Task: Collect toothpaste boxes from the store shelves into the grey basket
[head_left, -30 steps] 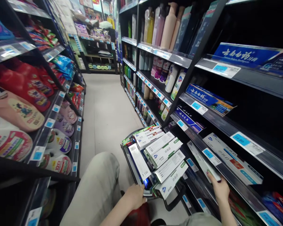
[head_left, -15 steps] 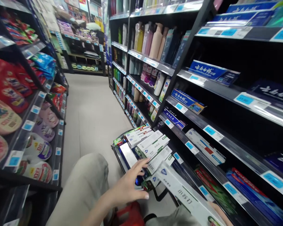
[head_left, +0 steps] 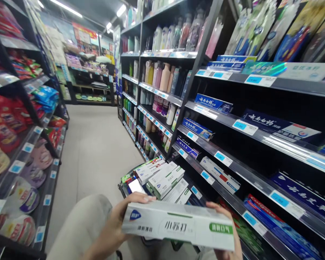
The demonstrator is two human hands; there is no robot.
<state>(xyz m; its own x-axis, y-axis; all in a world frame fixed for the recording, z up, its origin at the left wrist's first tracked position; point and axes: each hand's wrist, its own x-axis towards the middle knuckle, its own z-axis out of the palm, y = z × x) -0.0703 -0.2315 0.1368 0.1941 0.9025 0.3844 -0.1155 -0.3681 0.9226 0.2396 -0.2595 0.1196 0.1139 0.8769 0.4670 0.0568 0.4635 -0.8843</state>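
box [head_left: 178, 224] hides both hands' fingers; right hand [head_left: 224, 231] mostly covered.

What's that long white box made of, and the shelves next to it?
The white box looks like thin glossy cardboard: sharp folded edges, printed faces, a soft sheen. The shelves seem to be dark painted metal, going by their thin rigid edges, though that is less sure.

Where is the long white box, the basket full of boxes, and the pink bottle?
white box [head_left: 178, 224], head view, middle of its front face.
basket [head_left: 122, 184], head view, its near left rim.
pink bottle [head_left: 165, 76], head view, its body.
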